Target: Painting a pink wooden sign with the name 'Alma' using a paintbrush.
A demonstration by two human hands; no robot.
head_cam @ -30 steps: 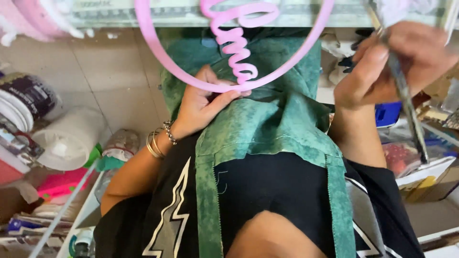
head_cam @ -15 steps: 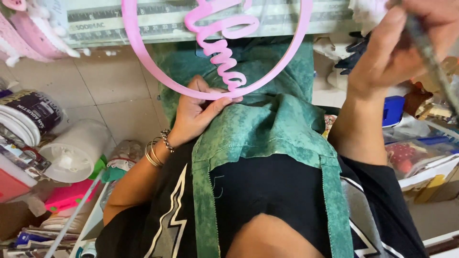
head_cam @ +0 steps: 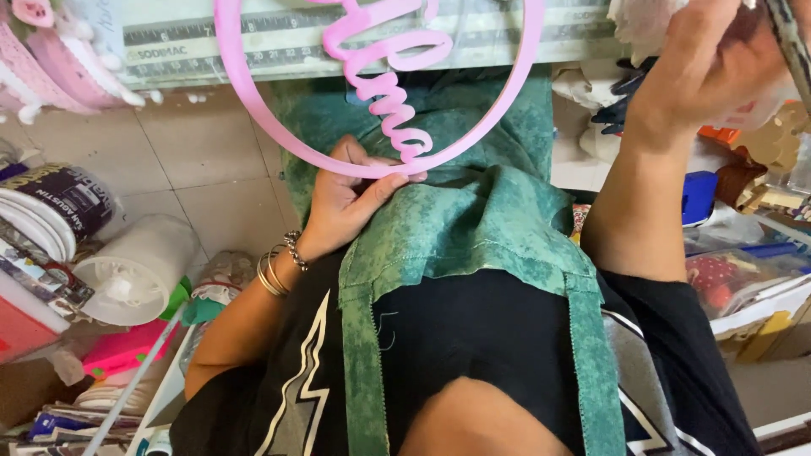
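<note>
**Pink hoop held at its lower rim over a green apron**

The green apron point(head_cam: 473, 228), mottled and pale-stitched along its edges, covers the person's lap and chest over a black printed shirt point(head_cam: 473, 338); it serves as the landmark here. Above the apron's upper part hangs the pink hoop point(head_cam: 253, 93), a thin, flat, glossy ring whose top runs out of view. Inside it, a band of looping cursive lettering in the same pink slants down from the upper middle to the lower rim, where it joins the ring. Behind the hoop, beyond the apron's far edge, a pale ruler strip point(head_cam: 211, 38) lies along the desk edge.

To the left of the apron, on the tiled floor, a white plastic tub point(head_cam: 139, 270) lies on its side.

The left hand point(head_cam: 346, 198), with bangles at the wrist, rests on the apron and pinches the hoop's lower rim between thumb and fingers. The right hand point(head_cam: 701, 67), up right of the apron, is curled closed around a thin dark tool point(head_cam: 792, 46).
</note>
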